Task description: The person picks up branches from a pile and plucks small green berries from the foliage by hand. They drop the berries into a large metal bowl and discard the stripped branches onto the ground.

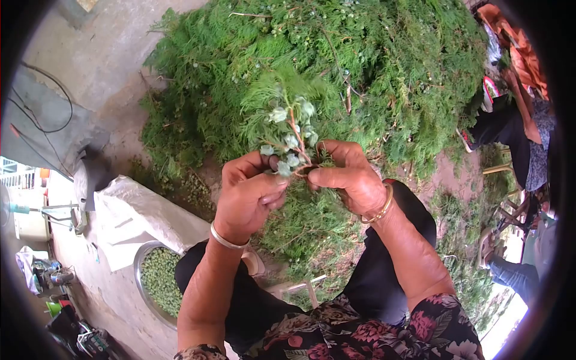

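Observation:
Between my two hands is a green conifer sprig (295,129) with feathery leaves and several pale blue-green cones (291,142) along a reddish stem. My left hand (251,191) is closed, thumb and forefinger pinched at the lower cones; whether a cone is between the fingertips is partly hidden. My right hand (348,174) grips the stem's lower end between thumb and forefinger. Right in front of the sprig rises a large heap of cut conifer branches (372,72). Loose green sprigs (306,231) lie on the ground between my knees.
A metal basin (139,270) full of picked green cones (161,282) stands at my left, beside a white sack (150,210). Other people sit at the right, one with a visible forearm (522,105). Black cables (45,129) run along the floor at the left.

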Demonstrator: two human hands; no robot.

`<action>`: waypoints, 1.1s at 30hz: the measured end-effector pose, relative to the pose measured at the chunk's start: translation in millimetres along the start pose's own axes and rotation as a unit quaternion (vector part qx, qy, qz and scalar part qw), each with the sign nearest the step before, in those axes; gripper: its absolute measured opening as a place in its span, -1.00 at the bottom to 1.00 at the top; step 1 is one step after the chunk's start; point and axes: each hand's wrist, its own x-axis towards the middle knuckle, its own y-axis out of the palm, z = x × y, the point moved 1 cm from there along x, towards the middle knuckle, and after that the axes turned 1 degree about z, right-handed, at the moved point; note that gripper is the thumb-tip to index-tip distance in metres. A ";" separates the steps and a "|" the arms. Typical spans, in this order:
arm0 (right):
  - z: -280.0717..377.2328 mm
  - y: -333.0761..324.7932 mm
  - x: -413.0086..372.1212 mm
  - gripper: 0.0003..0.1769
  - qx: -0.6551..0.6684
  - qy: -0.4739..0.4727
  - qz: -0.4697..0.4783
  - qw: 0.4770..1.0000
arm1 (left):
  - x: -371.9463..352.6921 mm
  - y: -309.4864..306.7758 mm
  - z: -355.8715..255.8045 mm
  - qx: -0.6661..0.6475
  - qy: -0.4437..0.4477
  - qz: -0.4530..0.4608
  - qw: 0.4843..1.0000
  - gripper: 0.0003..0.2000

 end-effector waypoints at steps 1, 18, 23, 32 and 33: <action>-1.1 -2.0 1.2 -0.78 -0.034 -0.024 -0.014 0.999 | 0.2 3.6 1.9 0.009 0.018 -0.054 0.998 -0.86; -13.6 7.2 2.2 -0.82 0.060 0.022 -0.123 0.990 | 2.1 10.3 25.7 0.456 0.212 -0.100 0.858 -0.81; -14.0 5.9 1.4 -0.87 0.041 0.021 -0.126 0.991 | 3.6 10.8 25.5 0.480 0.245 -0.080 0.838 -0.81; -7.6 5.4 0.0 -0.87 0.081 0.027 -0.145 0.986 | 7.6 1.8 33.2 -0.104 -0.022 -0.016 0.994 -0.90; -7.9 5.9 0.2 -0.87 0.082 0.027 -0.145 0.986 | 9.3 -1.4 37.0 -0.185 -0.048 -0.010 0.981 -0.91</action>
